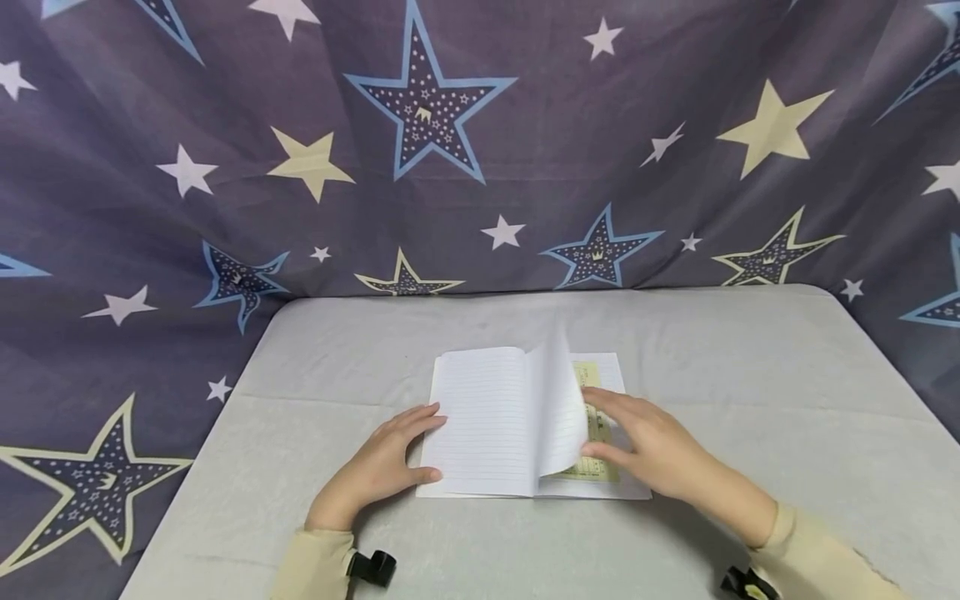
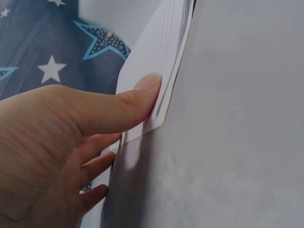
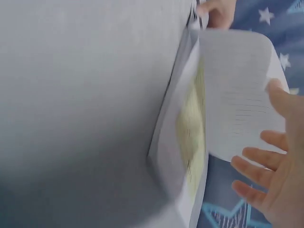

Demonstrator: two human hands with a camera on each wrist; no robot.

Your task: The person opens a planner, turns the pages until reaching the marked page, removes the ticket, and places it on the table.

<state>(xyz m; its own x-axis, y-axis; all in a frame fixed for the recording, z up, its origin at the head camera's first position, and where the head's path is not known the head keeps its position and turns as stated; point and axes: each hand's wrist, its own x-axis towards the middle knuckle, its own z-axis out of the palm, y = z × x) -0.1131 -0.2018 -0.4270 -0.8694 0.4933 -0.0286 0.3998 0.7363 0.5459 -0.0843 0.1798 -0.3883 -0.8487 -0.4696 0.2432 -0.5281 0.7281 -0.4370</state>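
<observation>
An open notebook (image 1: 480,425) with lined white pages lies on the grey cloth. One page (image 1: 561,408) stands raised and curved above its right half. Under that page a yellow printed sheet (image 1: 600,425) shows on the right side, partly covered. My left hand (image 1: 386,458) rests at the notebook's left edge, fingers spread, with the thumb (image 2: 142,92) lying on the lower left corner. At the raised page's outer edge is my right hand (image 1: 648,437), its fingers extended and apart. In the right wrist view the thumb (image 3: 278,97) overlaps the page's edge.
Grey cloth (image 1: 300,417) covers the table around the notebook. Behind and beside it hangs a dark curtain (image 1: 525,183) printed with stars. A black wrist strap (image 1: 371,568) shows on the left sleeve, and another black device (image 1: 748,583) on the right.
</observation>
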